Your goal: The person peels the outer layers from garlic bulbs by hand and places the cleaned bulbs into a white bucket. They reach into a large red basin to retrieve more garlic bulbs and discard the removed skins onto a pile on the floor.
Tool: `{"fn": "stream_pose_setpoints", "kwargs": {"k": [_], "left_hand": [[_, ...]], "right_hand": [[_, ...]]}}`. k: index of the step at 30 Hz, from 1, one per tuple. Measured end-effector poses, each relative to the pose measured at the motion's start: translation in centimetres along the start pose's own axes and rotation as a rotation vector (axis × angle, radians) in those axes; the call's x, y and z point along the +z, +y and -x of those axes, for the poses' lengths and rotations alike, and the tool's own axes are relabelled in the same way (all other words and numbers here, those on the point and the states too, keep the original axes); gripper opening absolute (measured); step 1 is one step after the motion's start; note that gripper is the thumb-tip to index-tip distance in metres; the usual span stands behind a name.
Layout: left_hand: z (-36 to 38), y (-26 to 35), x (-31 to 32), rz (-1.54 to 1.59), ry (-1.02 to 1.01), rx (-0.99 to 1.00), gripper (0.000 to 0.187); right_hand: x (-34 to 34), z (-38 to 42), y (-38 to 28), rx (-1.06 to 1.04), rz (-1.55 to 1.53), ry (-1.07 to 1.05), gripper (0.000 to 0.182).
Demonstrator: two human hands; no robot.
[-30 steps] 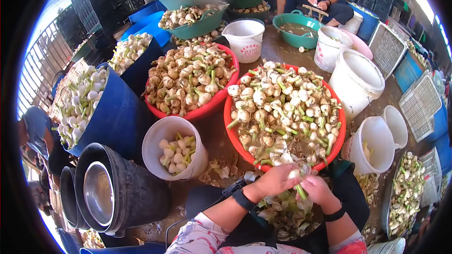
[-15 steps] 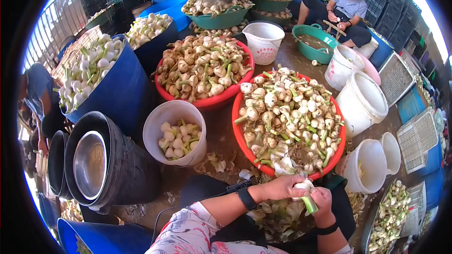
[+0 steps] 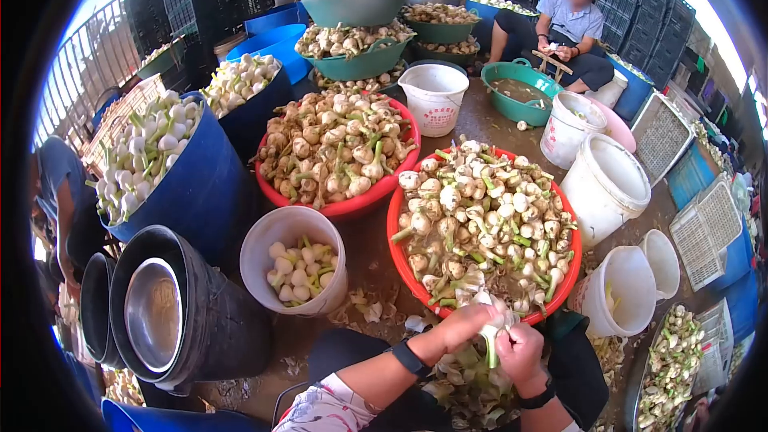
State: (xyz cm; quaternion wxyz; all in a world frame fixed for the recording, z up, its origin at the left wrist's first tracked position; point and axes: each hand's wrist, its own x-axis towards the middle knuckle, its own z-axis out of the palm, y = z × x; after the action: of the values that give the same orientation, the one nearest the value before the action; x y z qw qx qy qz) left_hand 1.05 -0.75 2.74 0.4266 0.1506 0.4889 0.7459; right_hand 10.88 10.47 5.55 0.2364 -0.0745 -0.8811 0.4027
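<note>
Between my hands is a garlic bulb (image 3: 490, 334) with a short green stem pointing down. My left hand (image 3: 468, 326) grips its upper left side, and my right hand (image 3: 522, 352) is closed on its right side, fingers curled. Both are just over the near rim of a red tub (image 3: 578, 252) heaped with garlic bulbs and stems. Loose peeled skins (image 3: 464, 384) lie below my hands. To the left, a white bucket (image 3: 254, 280) holds clean white bulbs.
A second red tub (image 3: 412, 156) of garlic stands behind. Black buckets (image 3: 232, 336) and a blue barrel (image 3: 188, 184) are at left; white buckets (image 3: 612, 184) stand at right. A seated co-worker (image 3: 570, 24) is at the back right, beside a green basin (image 3: 520, 112).
My hands have shifted left with the bulb, and its stem now points more directly down. The view has tilted slightly upward. The co-worker's head and hands have moved.
</note>
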Motion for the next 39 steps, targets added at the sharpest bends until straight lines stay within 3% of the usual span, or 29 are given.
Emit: {"fn": "stream_pose_setpoints", "kwargs": {"k": [1,2,4,5,6,8,10,11,14,16,18,19,21,22,23,24,25,26,27,28,29,30,32,34,39], "left_hand": [[-0.2,0.4,-0.3,-0.397,-0.131,0.075,0.050],[-0.1,0.7,-0.1,-0.491,-0.076,-0.032,0.059],[-0.7,0.1,-0.5,-0.429,-0.233,0.020,0.050],[-0.9,-0.1,-0.1,-0.439,-0.242,0.024,0.050],[-0.5,0.1,0.8,-0.304,-0.195,0.067,0.045],[-0.1,0.2,1.8,-0.183,-0.153,0.102,0.040],[-0.1,0.1,2.2,0.515,-0.248,-0.089,0.034],[-0.4,-0.2,1.8,0.591,-0.308,-0.107,0.036],[-0.1,0.1,1.6,0.689,-0.320,-0.110,0.038],[0.4,0.0,2.1,0.640,-0.264,-0.134,0.040],[1.0,-0.9,2.7,0.473,-0.195,-0.097,0.046],[0.2,-1.5,2.3,-0.073,-0.190,-0.035,0.046],[0.6,0.2,2.3,-0.231,-0.223,-0.075,0.042],[0.9,0.8,2.2,-0.372,-0.256,-0.108,0.039],[0.3,-0.4,0.9,-0.161,-0.169,-0.043,0.035],[0.0,-2.1,-0.2,0.061,-0.073,-0.004,0.031],[0.2,-1.5,0.3,0.284,-0.109,0.033,0.030],[0.1,-0.8,0.5,0.505,-0.121,0.066,0.029],[0.0,-0.8,-0.1,0.563,-0.126,0.044,0.031],[-0.1,-0.9,-0.5,0.611,-0.128,0.036,0.033],[0.2,-0.3,0.0,0.560,-0.141,0.050,0.034],[0.2,0.6,0.8,0.514,-0.156,0.080,0.036],[0.3,0.3,0.6,0.423,-0.086,0.044,0.037],[0.0,0.1,0.3,0.316,-0.086,0.052,0.037],[-0.5,0.6,0.8,0.388,-0.091,-0.001,0.036]], "right_hand": [[-0.1,-0.5,0.2,-0.076,0.049,-0.007,0.028],[-0.3,-1.0,0.5,-0.153,0.097,-0.008,0.028],[-0.6,-0.3,2.5,-0.210,0.145,-0.027,0.027],[-0.8,0.2,3.1,0.061,-0.122,-0.006,0.027],[-1.0,0.2,2.8,0.331,-0.392,0.011,0.026],[-1.0,0.0,1.5,0.372,-0.521,0.087,0.025],[-1.0,0.0,1.5,0.549,-0.836,0.212,0.020],[-1.1,0.1,2.1,0.545,-0.844,0.224,0.020],[-1.7,-0.1,3.2,-0.267,0.051,0.354,0.015],[-1.8,-0.3,1.5,-0.181,-0.081,0.359,0.017],[-2.4,-0.8,-0.9,0.535,-0.836,0.254,0.018],[-2.5,-0.7,-0.2,0.458,-0.610,0.217,0.017],[-2.2,-0.6,3.2,0.105,-0.421,0.312,0.015],[-1.5,-1.6,3.7,0.171,-0.732,0.575,0.015],[-4.5,-2.1,2.6,0.260,-0.647,0.445,0.017],[-5.6,-2.8,2.7,0.255,-0.700,0.529,0.019],[-6.2,-2.5,2.9,0.314,-0.437,0.386,0.021],[-5.9,-2.3,2.1,0.099,0.094,0.120,0.026],[-5.0,-2.1,1.2,0.207,0.356,-0.273,0.032],[-3.5,-1.1,2.5,0.172,0.545,-0.466,0.043],[-3.3,-1.4,1.5,0.243,0.508,-0.509,0.037],[-3.4,-1.7,0.3,0.260,0.513,-0.498,0.037],[-3.1,-1.8,-1.4,0.084,0.137,-0.059,0.023],[-2.2,-2.2,-0.5,-0.091,0.212,-0.085,0.018],[-2.7,-2.9,0.0,-0.105,0.046,-0.133,0.016]]}}
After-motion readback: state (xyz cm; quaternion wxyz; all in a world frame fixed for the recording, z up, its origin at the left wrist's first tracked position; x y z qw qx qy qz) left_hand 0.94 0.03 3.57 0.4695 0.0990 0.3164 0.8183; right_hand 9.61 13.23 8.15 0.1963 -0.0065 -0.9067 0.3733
